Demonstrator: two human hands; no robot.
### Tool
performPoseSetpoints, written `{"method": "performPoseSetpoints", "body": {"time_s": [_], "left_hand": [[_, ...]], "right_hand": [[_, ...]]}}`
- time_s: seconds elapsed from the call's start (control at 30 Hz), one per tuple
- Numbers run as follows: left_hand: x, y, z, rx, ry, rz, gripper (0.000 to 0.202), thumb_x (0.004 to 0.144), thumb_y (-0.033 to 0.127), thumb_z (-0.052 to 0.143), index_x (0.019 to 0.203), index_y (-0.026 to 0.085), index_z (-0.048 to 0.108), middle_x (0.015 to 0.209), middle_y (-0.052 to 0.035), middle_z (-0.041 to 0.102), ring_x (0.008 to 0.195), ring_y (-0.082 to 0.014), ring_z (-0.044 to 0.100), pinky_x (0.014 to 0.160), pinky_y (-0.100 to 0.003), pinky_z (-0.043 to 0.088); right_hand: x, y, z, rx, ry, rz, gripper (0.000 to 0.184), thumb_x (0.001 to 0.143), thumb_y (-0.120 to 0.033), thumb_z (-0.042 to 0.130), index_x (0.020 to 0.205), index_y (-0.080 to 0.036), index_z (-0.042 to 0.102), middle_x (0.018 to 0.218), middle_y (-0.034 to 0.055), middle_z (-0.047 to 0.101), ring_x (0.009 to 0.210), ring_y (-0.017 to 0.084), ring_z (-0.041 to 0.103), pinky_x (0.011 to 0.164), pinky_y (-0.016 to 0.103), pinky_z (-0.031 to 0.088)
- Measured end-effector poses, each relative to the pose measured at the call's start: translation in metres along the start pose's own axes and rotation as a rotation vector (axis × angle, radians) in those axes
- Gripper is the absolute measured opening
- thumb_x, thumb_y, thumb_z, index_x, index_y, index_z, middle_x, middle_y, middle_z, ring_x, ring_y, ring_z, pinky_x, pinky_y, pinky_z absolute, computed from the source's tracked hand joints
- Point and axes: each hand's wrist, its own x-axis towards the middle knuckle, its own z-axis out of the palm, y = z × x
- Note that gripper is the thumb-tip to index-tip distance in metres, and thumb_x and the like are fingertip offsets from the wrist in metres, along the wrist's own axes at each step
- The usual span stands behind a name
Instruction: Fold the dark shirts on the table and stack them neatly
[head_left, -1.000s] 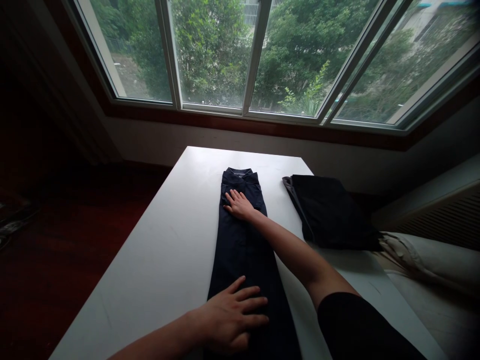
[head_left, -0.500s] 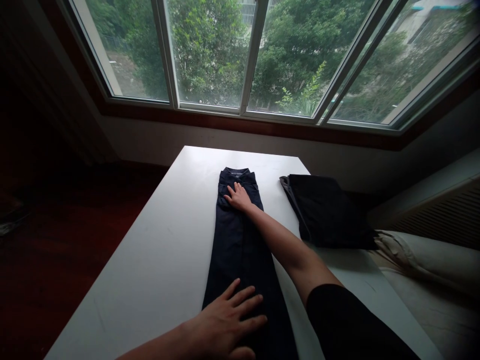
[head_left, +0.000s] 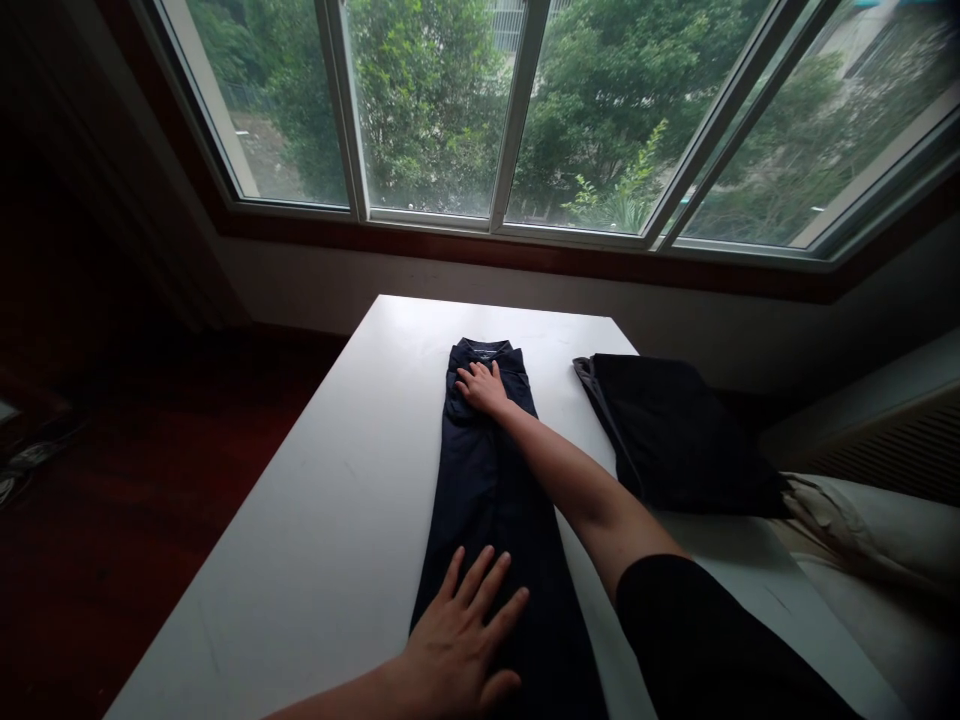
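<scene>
A dark navy garment [head_left: 487,490], folded into a long narrow strip, lies lengthwise along the white table [head_left: 330,520]. My right hand [head_left: 484,388] rests flat on its far end near the collar, fingers stretched out. Flat on the near part of the strip lies my left hand [head_left: 461,640], fingers spread and pointing away from me. Neither hand holds anything.
A second dark folded garment [head_left: 675,430] sits on the table's right side, partly over the edge. A pale cushion or bedding [head_left: 862,520] lies to the right. Large windows [head_left: 495,110] stand beyond the table; dark red floor [head_left: 112,520] is on the left.
My right hand slid farther along the garment toward the collar. My left hand turned so its fingers point more forward and shifted slightly nearer to me.
</scene>
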Motion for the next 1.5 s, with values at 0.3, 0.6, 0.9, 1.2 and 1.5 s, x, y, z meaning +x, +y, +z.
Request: {"method": "performPoseSetpoints", "body": {"time_s": [0.3, 0.6, 0.9, 1.2, 1.5], "left_hand": [[0.001, -0.011, -0.028, 0.071, 0.293, -0.329, 0.05, 0.1, 0.04, 0.053, 0.147, 0.025, 0.049, 0.14, -0.0122, 0.056, 0.122, -0.0329, 0.053, 0.108, -0.05, 0.042], [0.005, -0.04, -0.049, 0.147, 0.264, -0.521, 0.014, 0.096, 0.035, 0.061, 0.093, 0.021, 0.061, 0.093, -0.0066, 0.065, 0.087, -0.0264, 0.06, 0.085, -0.043, 0.046], [0.002, -0.044, -0.057, 0.202, 0.225, -0.594, 0.013, 0.1, 0.03, 0.055, 0.099, 0.02, 0.062, 0.092, -0.0067, 0.068, 0.083, -0.0259, 0.065, 0.08, -0.04, 0.048], [0.005, -0.049, -0.065, 0.177, 0.076, -0.636, 0.02, 0.102, 0.018, 0.047, 0.093, 0.019, 0.064, 0.089, -0.0065, 0.074, 0.082, -0.0246, 0.07, 0.078, -0.036, 0.048], [-0.001, -0.055, -0.077, 0.168, 0.099, -0.665, 0.019, 0.096, 0.017, 0.049, 0.088, 0.02, 0.066, 0.086, -0.0048, 0.074, 0.08, -0.0247, 0.069, 0.073, -0.036, 0.043]], "right_hand": [[0.073, 0.003, -0.022, 0.167, 0.049, 0.107, 0.039, 0.101, -0.033, 0.051, 0.136, -0.021, 0.063, 0.139, 0.0134, 0.061, 0.13, 0.028, 0.053, 0.108, 0.037, 0.043], [0.114, 0.001, -0.024, 0.146, -0.117, 0.195, 0.062, 0.092, -0.047, 0.065, 0.147, -0.022, 0.052, 0.135, 0.0168, 0.063, 0.125, 0.035, 0.059, 0.11, 0.053, 0.039], [0.128, 0.008, -0.038, 0.28, -0.283, 0.001, 0.058, 0.085, -0.018, 0.069, 0.142, -0.022, 0.06, 0.113, 0.007, 0.072, 0.088, 0.017, 0.064, 0.08, 0.024, 0.05], [0.125, -0.006, -0.017, 0.368, -0.09, 0.002, 0.037, 0.09, -0.015, 0.059, 0.123, -0.022, 0.075, 0.105, 0.0037, 0.073, 0.087, 0.016, 0.064, 0.085, 0.023, 0.049], [0.112, -0.006, -0.002, 0.214, 0.101, -0.048, 0.04, 0.099, -0.022, 0.052, 0.136, -0.025, 0.065, 0.132, 0.0098, 0.062, 0.11, 0.024, 0.062, 0.097, 0.033, 0.048]]}}
